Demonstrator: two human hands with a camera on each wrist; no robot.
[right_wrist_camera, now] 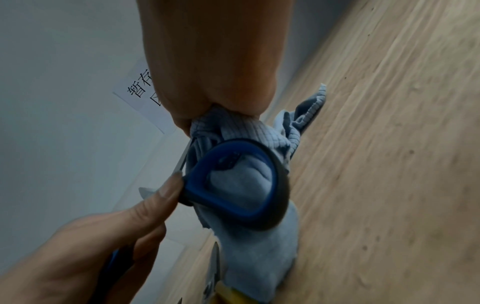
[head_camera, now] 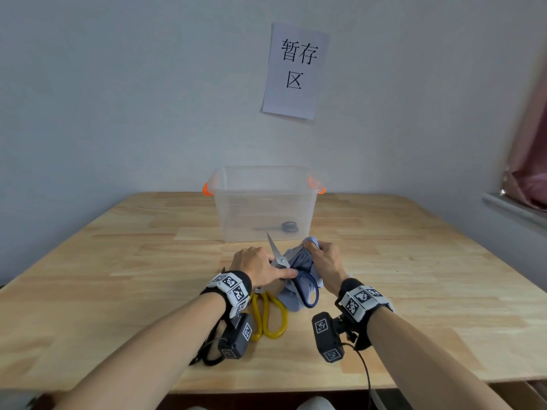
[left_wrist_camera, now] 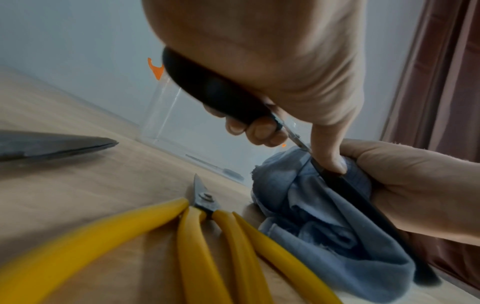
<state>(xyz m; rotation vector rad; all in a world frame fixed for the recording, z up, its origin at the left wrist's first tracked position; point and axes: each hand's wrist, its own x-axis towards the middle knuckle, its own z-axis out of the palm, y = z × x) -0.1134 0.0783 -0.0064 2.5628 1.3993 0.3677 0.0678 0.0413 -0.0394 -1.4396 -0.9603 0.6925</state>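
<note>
Blue-handled scissors [head_camera: 280, 261] are held just above the wooden table [head_camera: 118, 291] by my left hand [head_camera: 273, 269]. Its fingers curl round one handle [left_wrist_camera: 221, 96] and the thumb [left_wrist_camera: 328, 148] presses the other, blue loop [right_wrist_camera: 233, 181]. One bare blade [head_camera: 272, 245] points up and away; another blade [left_wrist_camera: 296, 137] runs into a bunched blue-grey cloth [head_camera: 297, 261]. My right hand [head_camera: 318, 251] grips that cloth [right_wrist_camera: 233, 127] at its top, against the scissors. The cloth's lower part [left_wrist_camera: 324, 226] rests on the table.
Yellow-handled scissors [head_camera: 269, 318] lie shut on the table under my left wrist. A dark grey blade tip [left_wrist_camera: 64, 145] lies further left. A clear bin [head_camera: 263, 199] with orange handles stands behind, holding dark scissors [head_camera: 284, 226]. A paper sign [head_camera: 296, 69] hangs on the wall.
</note>
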